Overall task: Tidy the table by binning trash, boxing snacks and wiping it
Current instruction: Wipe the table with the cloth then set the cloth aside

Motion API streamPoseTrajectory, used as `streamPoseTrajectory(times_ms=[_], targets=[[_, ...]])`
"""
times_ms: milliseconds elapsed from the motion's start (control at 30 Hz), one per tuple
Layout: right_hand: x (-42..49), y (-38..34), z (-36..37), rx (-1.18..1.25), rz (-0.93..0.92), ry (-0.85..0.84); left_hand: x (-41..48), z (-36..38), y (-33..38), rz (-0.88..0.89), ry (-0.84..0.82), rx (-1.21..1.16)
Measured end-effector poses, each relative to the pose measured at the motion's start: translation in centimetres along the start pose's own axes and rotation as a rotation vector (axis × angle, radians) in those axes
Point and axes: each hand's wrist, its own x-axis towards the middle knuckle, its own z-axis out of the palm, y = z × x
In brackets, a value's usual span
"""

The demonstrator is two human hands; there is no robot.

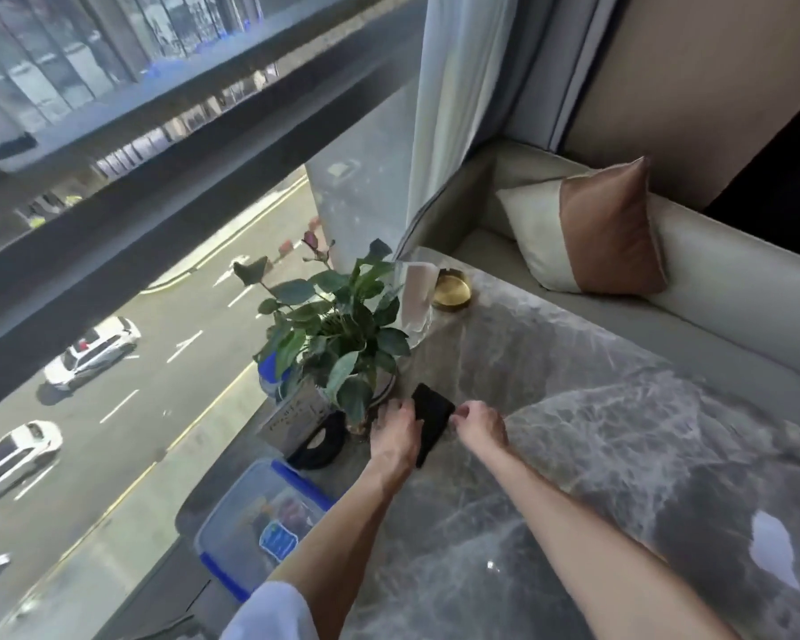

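In the head view, which is the only one we have, both hands meet at the far left of the marble table (573,455), just in front of the potted plant (338,325). Between them lies a dark cloth (431,411), flat on the stone and apparently folded into a long strip.

The left hand (396,434) rests on the cloth's left edge. Its fingers are stretched forward and its thumb lies on the fabric, so it is pressing the cloth and not clasping it. The right hand (479,427) has its fingers curled at the cloth's right edge. We read this as a pinch on that edge, though blur keeps us from being sure.

Nearer to us, at the table's window side, stands the plastic box (250,528). Its lid is on and its blue clips are down, and coloured packets show dimly through it. We judge the snacks to be boxed.

We see no loose wrappers on the part of the table in view. No bin is in view, so we cannot confirm that the trash has been binned.

With the cloth under both hands, we judge the work to be in its wiping stage. Either wiping is about to start or the cloth is being folded away afterwards. The pictures do not settle which.

A gold dish (451,288) and a black ring-shaped object (319,448) also sit by the plant.
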Motion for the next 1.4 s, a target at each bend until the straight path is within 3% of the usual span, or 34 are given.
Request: streamPoseTrajectory(times_ms=[100, 233, 400, 700, 800, 900, 1100, 1267, 1400], targets=[[2.7, -0.1, 1.8, 0.164, 0.177, -0.027, 1.6, 1.2, -0.4, -0.003, -0.059, 0.049], [3.6, -0.9, 3.6, 0.453, 0.272, -0.064, 2.3, 2.5, -0.7, 0.018, -0.079, 0.104], [3.1, -1.2, 4.4, 0.478, 0.244, 0.06, 2.6, 3.3, -0.8, 0.032, -0.062, 0.19], [1.4, -0.3, 4.3, 0.642, 0.093, 0.07, 1.8, 3.5, -0.4, 0.075, -0.066, 0.18], [0.4, -0.3, 4.6, 0.704, 0.01, 0.082, 1.6, 3.3, -0.6, 0.122, -0.028, 0.031], [-1.2, 0.3, 4.3, 0.845, -0.028, 0.072, 1.4, 2.8, -0.9, 0.283, -0.006, -0.286], [-5.7, 3.0, 0.8, 1.019, -0.054, 0.137, -2.2, 0.1, 1.0, 0.375, -0.153, -0.723], [-11.5, 7.5, -3.6, 0.909, -0.11, 0.116, -7.8, -0.1, 4.6, 0.422, -0.357, -0.807], [-15.7, 11.6, -6.3, 0.912, -0.104, 0.177, -12.5, 0.2, 8.4, 0.347, -0.462, -0.91]])
